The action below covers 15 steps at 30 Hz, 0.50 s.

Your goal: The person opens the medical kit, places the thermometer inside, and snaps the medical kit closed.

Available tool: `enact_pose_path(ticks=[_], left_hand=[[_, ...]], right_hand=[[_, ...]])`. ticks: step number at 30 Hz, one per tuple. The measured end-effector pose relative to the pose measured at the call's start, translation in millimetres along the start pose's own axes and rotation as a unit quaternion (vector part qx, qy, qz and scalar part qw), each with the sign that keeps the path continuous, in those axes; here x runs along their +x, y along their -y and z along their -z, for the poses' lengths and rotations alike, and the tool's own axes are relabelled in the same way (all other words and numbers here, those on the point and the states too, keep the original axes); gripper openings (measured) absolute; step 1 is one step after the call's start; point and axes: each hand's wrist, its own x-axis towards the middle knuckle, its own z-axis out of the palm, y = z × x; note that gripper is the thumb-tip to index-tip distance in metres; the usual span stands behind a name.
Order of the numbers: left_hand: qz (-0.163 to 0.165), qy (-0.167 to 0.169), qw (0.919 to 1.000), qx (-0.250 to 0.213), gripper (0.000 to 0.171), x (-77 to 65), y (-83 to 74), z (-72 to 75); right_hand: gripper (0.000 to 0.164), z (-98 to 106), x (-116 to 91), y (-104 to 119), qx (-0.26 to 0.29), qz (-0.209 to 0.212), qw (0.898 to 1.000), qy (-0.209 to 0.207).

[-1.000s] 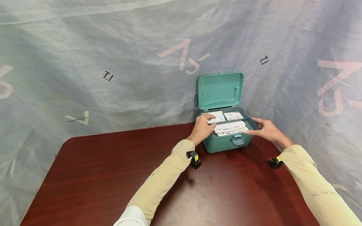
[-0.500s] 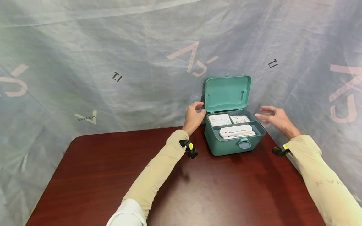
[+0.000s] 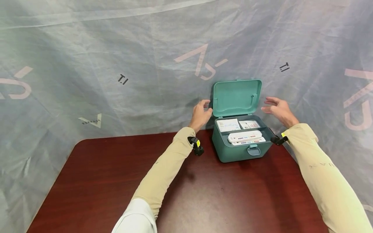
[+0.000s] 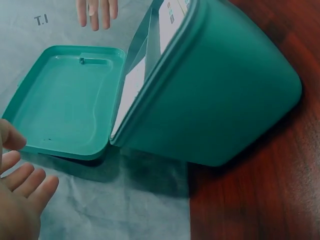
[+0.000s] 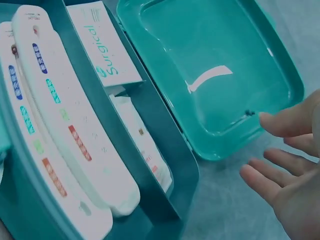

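Note:
A green storage box (image 3: 237, 157) stands on the table with its hinged lid (image 3: 237, 97) raised against the curtain. Its front section holds two long white packs (image 5: 75, 115), one lying partly over the other. Behind the divider sit a white carton (image 5: 105, 45) marked "Surgical" and a smaller white packet (image 5: 142, 142). My left hand (image 3: 201, 114) is just left of the lid, fingers loosely bent and holding nothing. On the other side my right hand (image 3: 279, 110) hovers beside the lid's right edge, fingers relaxed. In the right wrist view a gap shows between that hand and the lid.
A grey printed curtain (image 3: 145, 81) hangs right behind the table and along its right side. The dark red wooden table (image 3: 116, 171) extends to the left and front of the box. A grey latch (image 3: 254, 150) hangs on the box's front.
Both hands have left the box's rim and contents and risen to either side of the raised lid. The view has shifted slightly, and the packs stay in the box.

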Motion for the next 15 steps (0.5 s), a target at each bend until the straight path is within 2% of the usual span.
enact_pose_path(ticks=[6,11,15], left_hand=[[0.033,0.048,0.9982,0.012,0.051,0.4,2.9,-8.6],[0.056,0.1,0.9935,0.0,0.058,-2.5,1.9,-15.5],[0.062,0.092,0.9939,-0.003,0.06,-1.3,3.0,-18.0]], right_hand=[[0.078,-13,13,5,-0.002,-0.014,1.0,-0.013],[0.089,-20,24,-7,-0.003,-0.028,1.0,-0.012],[0.092,-24,31,-7,-0.006,-0.021,1.0,-0.012]])
